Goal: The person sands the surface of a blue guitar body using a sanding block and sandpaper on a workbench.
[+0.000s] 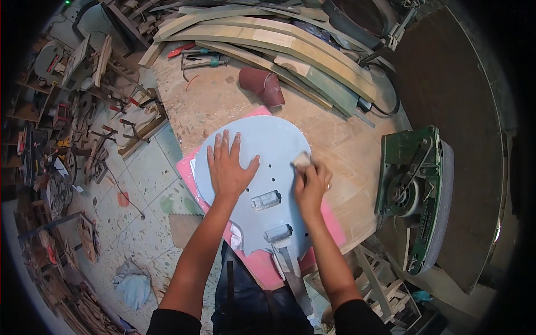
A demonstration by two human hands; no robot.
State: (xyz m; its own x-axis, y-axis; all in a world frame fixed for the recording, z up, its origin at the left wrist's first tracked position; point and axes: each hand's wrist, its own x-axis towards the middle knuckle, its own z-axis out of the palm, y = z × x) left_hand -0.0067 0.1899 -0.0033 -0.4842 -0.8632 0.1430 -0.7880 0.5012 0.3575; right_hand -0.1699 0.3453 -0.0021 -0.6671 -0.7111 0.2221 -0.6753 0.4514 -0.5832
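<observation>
A pale blue-grey electric guitar body (262, 139) lies flat in front of me, its neck (291, 265) pointing toward me. It has two rectangular pickup cavities and several small holes. Under it is a pink foam sheet (187, 167) on the wooden workbench. My left hand (229, 167) rests open on the upper left of the body, fingers spread, with whitish dust on the fingertips. At the body's right edge, my right hand (314, 181) grips a small tan sanding block (302, 161) between thumb and fingers. The block's underside is hidden.
Behind the guitar, a curled dark red abrasive sheet (262, 86) lies on the bench (352, 151), near clamps (204, 60) and stacked wooden boards (268, 39). A green machine (410, 195) stands at the right. Past the bench's left edge lies a tiled floor (142, 178) with clamps and tools.
</observation>
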